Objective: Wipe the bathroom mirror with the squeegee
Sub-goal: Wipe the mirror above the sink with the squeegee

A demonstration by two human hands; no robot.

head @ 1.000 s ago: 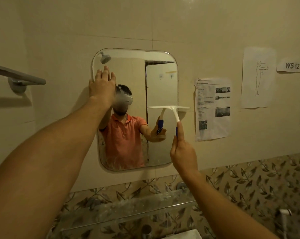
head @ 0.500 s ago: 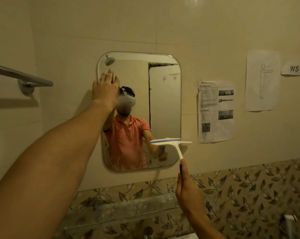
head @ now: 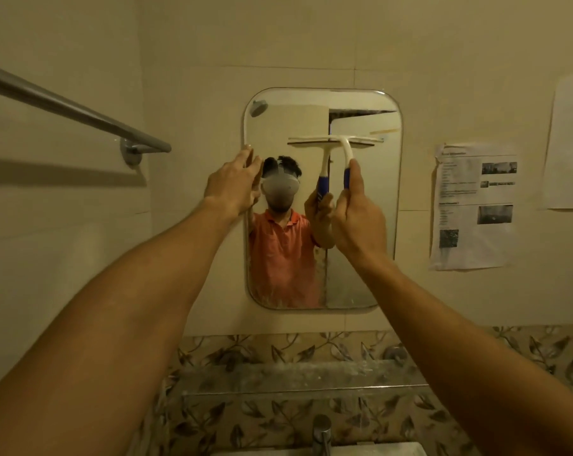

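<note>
Flanking mirror, towel rail, taped papers

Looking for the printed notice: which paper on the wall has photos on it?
The sheet nearest the mirror, with text and dark photos; the paper at the far right shows none.

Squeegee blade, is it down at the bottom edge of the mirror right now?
No, the squeegee, gripped by the right hand, has its blade across the upper part of the mirror.

Tiled bathroom: wall mirror, towel rail, tap.
</note>
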